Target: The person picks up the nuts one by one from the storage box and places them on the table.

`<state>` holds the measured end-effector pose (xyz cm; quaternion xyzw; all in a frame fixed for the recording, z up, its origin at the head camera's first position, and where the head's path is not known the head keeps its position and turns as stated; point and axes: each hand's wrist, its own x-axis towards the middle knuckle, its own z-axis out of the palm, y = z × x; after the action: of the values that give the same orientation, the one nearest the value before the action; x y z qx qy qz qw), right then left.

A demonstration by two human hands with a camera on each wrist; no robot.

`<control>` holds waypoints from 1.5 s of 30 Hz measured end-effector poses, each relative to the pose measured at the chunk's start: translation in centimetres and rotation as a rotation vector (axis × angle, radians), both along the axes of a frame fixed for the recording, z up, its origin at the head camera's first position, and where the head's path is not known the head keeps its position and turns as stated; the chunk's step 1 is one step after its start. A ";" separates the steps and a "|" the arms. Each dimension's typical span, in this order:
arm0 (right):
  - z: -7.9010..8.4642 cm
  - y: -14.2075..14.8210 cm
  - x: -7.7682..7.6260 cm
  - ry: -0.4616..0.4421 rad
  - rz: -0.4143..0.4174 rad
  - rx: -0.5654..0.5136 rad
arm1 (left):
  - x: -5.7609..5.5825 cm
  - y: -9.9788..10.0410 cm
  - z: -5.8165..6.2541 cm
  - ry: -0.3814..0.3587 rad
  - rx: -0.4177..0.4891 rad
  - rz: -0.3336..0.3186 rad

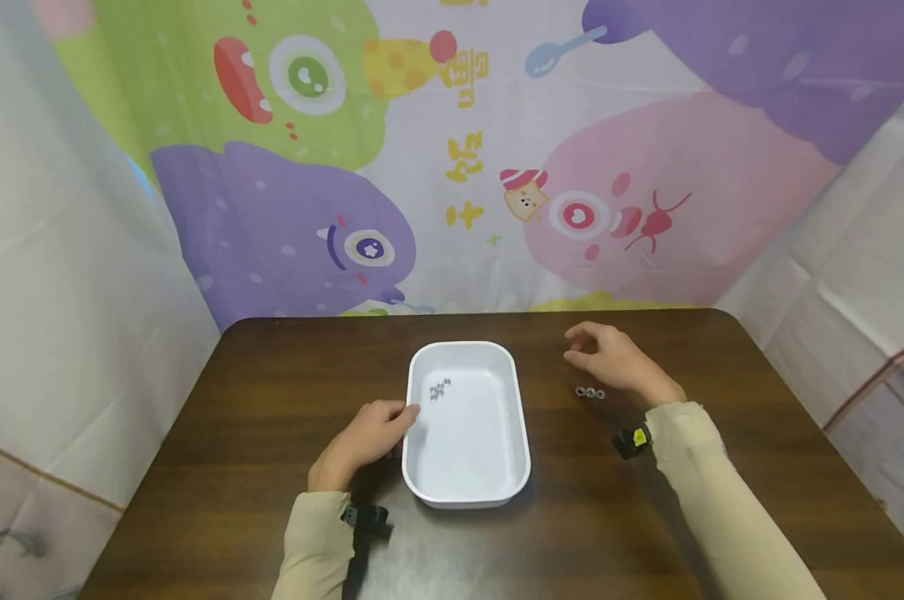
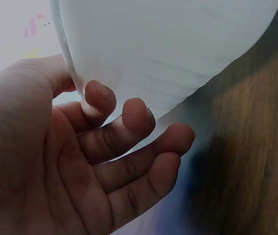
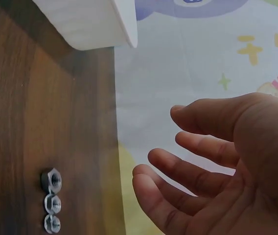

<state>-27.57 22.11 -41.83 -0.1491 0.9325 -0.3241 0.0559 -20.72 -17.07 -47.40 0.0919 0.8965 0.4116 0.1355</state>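
A white rectangular tray (image 1: 466, 467) stands on the table in the head view. My left hand (image 1: 369, 437) pinches its left rim, thumb over the edge and index finger against the outer wall; the left wrist view shows the other fingers (image 2: 129, 171) loosely bent below. Several small metal nuts (image 1: 440, 389) lie inside the tray, toward its far left. To the right of the tray, three hex nuts (image 1: 590, 392) sit in a row on the wood, touching or nearly so. My right hand (image 1: 609, 358) hovers just beyond these nuts, fingers relaxed and holding nothing.
The dark wooden table (image 1: 272, 400) has rounded far corners. Behind it hangs a cloth printed with cartoon monsters (image 1: 466, 250), reaching down to the back edge. Pale cloth hangs (image 1: 69, 275) at both sides. A small black camera is strapped to each wrist.
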 end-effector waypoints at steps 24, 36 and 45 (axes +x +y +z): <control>-0.3 -3.4 -0.4 -0.055 0.016 -0.115 | -0.2 0.1 0.1 -0.008 -0.005 0.003; 0.0 -5.1 -0.6 -0.053 0.037 -0.191 | 0.0 0.1 0.2 -0.013 -0.001 -0.001; -0.2 -6.7 -0.8 -0.094 0.050 -0.268 | 0.1 0.0 0.3 -0.023 -0.005 0.002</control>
<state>-28.36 15.38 -42.04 -0.1632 0.8732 -0.4509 0.0870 -20.65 -17.08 -47.13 0.0858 0.8960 0.4108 0.1454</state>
